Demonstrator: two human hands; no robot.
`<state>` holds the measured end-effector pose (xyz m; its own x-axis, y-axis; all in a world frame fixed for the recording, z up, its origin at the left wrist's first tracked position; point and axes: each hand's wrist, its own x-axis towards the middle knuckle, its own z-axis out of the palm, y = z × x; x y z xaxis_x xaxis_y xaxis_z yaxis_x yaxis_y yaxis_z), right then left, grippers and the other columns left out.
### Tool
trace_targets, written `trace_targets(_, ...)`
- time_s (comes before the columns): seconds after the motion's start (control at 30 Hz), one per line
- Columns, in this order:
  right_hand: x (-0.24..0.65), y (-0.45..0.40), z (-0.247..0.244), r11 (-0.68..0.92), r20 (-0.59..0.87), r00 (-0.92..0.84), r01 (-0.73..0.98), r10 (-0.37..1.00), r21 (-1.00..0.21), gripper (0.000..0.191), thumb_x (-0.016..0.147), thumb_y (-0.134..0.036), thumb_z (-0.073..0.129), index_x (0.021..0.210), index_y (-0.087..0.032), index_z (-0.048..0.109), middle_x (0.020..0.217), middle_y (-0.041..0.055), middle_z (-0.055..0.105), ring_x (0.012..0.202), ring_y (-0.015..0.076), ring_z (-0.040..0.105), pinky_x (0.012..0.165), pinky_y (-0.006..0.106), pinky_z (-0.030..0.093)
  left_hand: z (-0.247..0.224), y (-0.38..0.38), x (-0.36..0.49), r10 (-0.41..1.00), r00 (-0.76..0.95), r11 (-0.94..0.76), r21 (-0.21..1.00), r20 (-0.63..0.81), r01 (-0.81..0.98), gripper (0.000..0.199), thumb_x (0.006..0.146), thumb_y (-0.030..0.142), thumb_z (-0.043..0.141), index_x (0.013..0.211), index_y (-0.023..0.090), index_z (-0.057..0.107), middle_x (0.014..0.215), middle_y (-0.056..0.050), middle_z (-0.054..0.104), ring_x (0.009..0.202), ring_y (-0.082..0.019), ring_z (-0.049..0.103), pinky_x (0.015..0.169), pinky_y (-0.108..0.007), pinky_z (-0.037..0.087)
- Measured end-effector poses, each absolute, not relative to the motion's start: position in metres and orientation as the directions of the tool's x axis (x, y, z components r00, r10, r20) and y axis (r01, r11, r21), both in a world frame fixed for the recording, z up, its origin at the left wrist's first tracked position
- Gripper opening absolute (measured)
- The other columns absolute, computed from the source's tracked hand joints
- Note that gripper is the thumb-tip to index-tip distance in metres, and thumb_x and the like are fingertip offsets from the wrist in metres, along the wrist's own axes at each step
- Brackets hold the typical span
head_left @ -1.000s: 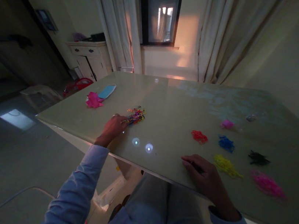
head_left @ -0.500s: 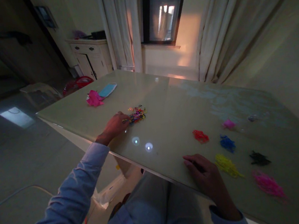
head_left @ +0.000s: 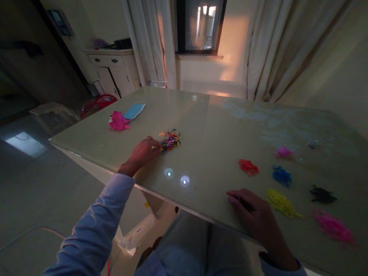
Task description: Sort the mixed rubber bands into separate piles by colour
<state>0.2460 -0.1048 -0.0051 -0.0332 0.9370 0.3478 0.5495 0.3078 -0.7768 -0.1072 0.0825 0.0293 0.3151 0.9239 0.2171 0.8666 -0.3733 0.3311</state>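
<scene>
My left hand reaches over the near left part of the table, its fingers bent down into the left edge of a heap of mixed-colour small rubber bands. Its fingertips are partly lost among the bands. At the table's front edge rests my right hand, curled, thumb and forefinger together; whether anything is between them is hidden. Single-colour heaps lie around it: red bands, blue bands, yellow bands, black bands and pink bands.
A pale green glossy table spans the view. Beyond the left hand lie a crumpled pink piece and a blue face mask. A smaller pink heap and a clear, crumpled item lie farther right. Curtains and a cabinet stand behind.
The view has shifted slightly. Both hands keep nearly the same places, the left at the mixed heap and the right curled at the table edge.
</scene>
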Motion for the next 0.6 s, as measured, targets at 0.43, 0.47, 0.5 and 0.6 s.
trace_targets(0.43, 0.2461, -0.1044, -0.0051, 0.311, 0.356, -0.029, 0.557, 0.934, -0.77, 0.021, 0.091, -0.034, 0.06, 0.092, -0.021, 0.075, 0.082, 0.0053, 0.073, 0.073, 0.0175, 0.068, 0.065, 0.025, 0.052, 0.0322, 0.0839, -0.1093, 0.932, 0.276, -0.348, 0.361, 0.237, 0.865, 0.023, 0.083, 0.031, 0.061, 0.09, 0.016, 0.077, 0.098, -0.011, 0.067, 0.074, -0.017, 0.06, 0.077, -0.031, 0.049)
trace_targets(0.47, 0.246, -0.1045, -0.0051, 0.308, 0.354, -0.028, 0.557, 0.935, -0.771, 0.02, 0.091, -0.035, 0.06, 0.092, -0.021, 0.075, 0.082, 0.0052, 0.073, 0.073, 0.0174, 0.068, 0.064, 0.025, 0.052, 0.0326, 0.0835, -0.1098, 0.931, 0.271, -0.348, 0.371, 0.245, 0.861, 0.024, 0.083, 0.031, 0.06, 0.09, 0.016, 0.077, 0.098, -0.011, 0.067, 0.073, -0.017, 0.06, 0.076, -0.031, 0.049)
trace_targets(0.5, 0.2459, -0.1046, -0.005, 0.306, 0.351, -0.028, 0.557, 0.936, -0.772, 0.021, 0.091, -0.035, 0.06, 0.092, -0.021, 0.075, 0.082, 0.0052, 0.073, 0.073, 0.0173, 0.068, 0.063, 0.025, 0.052, 0.0328, 0.0831, -0.1102, 0.93, 0.264, -0.348, 0.383, 0.254, 0.856, 0.025, 0.083, 0.031, 0.059, 0.09, 0.016, 0.077, 0.097, -0.011, 0.068, 0.072, -0.017, 0.06, 0.076, -0.031, 0.049)
trace_targets(0.6, 0.2457, -0.1051, -0.0042, 0.309, 0.354, -0.026, 0.555, 0.935, -0.773, 0.022, 0.091, -0.036, 0.06, 0.091, -0.02, 0.075, 0.08, 0.0053, 0.072, 0.07, 0.0171, 0.067, 0.06, 0.025, 0.051, 0.0329, 0.0814, -0.1114, 0.932, 0.241, -0.34, 0.422, 0.271, 0.841, 0.025, 0.082, 0.032, 0.059, 0.088, 0.016, 0.077, 0.094, -0.01, 0.068, 0.068, -0.016, 0.058, 0.074, -0.03, 0.049)
